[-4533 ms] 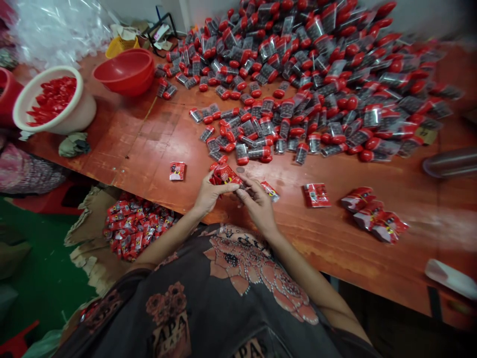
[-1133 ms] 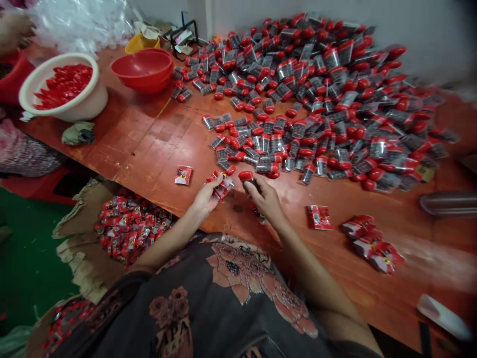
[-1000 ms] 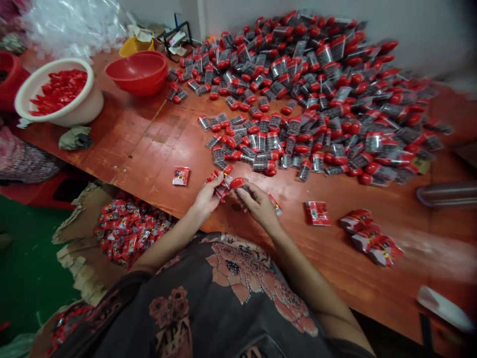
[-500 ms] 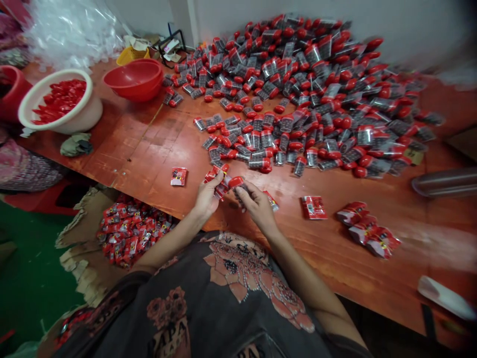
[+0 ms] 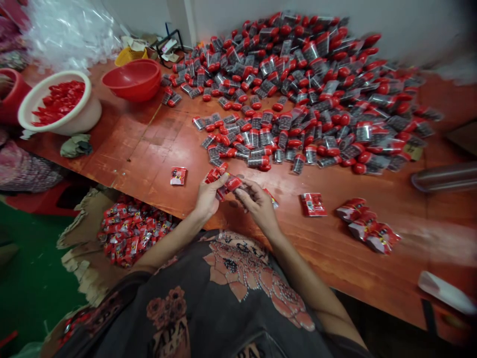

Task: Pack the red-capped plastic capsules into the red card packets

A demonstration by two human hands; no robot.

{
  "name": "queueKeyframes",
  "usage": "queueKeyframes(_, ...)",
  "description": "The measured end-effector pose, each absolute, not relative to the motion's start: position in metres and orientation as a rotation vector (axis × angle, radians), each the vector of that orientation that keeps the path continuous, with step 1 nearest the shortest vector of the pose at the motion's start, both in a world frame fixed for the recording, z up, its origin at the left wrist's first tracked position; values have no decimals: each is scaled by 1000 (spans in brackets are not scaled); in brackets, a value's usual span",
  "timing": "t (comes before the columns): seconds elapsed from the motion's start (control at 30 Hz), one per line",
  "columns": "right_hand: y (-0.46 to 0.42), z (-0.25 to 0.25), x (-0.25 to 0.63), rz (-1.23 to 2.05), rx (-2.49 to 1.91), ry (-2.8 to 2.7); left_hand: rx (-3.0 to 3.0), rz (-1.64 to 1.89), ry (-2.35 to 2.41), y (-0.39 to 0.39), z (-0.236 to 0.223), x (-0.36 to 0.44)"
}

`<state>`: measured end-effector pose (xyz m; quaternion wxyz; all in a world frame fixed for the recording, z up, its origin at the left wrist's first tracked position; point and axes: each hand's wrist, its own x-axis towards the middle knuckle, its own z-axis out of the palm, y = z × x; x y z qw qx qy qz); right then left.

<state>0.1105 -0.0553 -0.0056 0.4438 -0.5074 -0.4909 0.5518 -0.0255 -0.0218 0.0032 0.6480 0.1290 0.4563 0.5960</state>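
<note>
My left hand [image 5: 207,199] is closed around a few small red printed sleeves [image 5: 216,172], thumb on top. Close against it, in front of my body, my right hand [image 5: 261,206] pinches a small clear container with a red cap, now mostly hidden by the fingers. A red printed piece [image 5: 234,183] shows between the two hands, over the container's capped end; how far it covers the container I cannot tell. Part of another printed sleeve [image 5: 271,197] lies on the table behind my right hand.
A large heap of red-capped containers [image 5: 283,99] covers the table's back. Flat sleeves [image 5: 313,204] and a stack [image 5: 367,226] lie right. At left stand a white bowl [image 5: 89,112] of red caps and a red bowl [image 5: 130,82]. Below, a cardboard box [image 5: 80,258] holds packed pieces.
The red cap and dark body of the container in my right hand showed plainly before; now a red printed piece covers that end. Both hands have barely shifted.
</note>
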Motion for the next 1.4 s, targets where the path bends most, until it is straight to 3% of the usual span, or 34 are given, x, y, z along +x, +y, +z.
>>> queueKeyframes(0.5,-63,2,118,1013,-1353,-1416,516,1192,1044,-36,10,-26)
queueKeyframes(0.7,-66,-5,120,1336,-1274,-1325,538,1084,967,-34,10,-30)
queueKeyframes(0.9,-72,-6,123,1105,-1338,-1487,529,1169,1038,-33,7,-24)
queueKeyframes(1.1,-70,-6,121,1452,-1245,-1179,587,1118,1002,-32,10,-29)
queueKeyframes(1.3,-72,5,129,1106,-1327,-1420,527,1163,1011,-33,9,-24)
queueKeyframes(1.4,-72,11,133,1172,-1310,-1409,492,1172,998,-34,6,-23)
